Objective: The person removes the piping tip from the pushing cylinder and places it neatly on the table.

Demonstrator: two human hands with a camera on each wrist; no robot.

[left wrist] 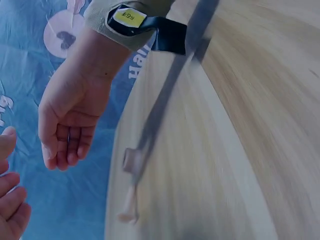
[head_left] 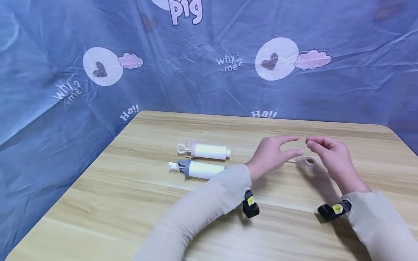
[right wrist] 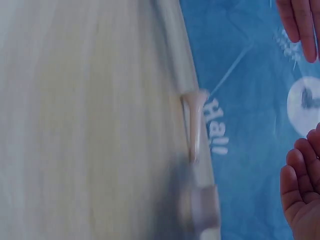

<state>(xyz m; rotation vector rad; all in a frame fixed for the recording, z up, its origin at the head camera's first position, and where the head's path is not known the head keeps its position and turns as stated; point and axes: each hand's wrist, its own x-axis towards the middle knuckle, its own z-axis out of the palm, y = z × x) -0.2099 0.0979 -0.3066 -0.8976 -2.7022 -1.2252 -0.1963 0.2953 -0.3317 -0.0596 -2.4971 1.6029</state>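
My left hand (head_left: 274, 154) hovers over the right half of the table, thumb and forefinger apart and pointing right. Facing it is my right hand (head_left: 331, 156), its thumb close to loosely bent fingers. Nothing shows in either hand. Below the fingertips lies a small pinkish ring-shaped piece (head_left: 310, 161), which looks like a short hollow cylinder in the left wrist view. Beside it is a thin, tee-shaped pinkish piece (left wrist: 129, 207) with a flared end, also seen in the right wrist view.
Left of my left hand lie two white tubes, one with a pink collar (head_left: 209, 151) and a loop handle, the other with a grey collar (head_left: 204, 169). My left forearm overlaps the grey-collared one. A blue printed cloth (head_left: 196, 87) hangs behind the wooden table (head_left: 114, 188).
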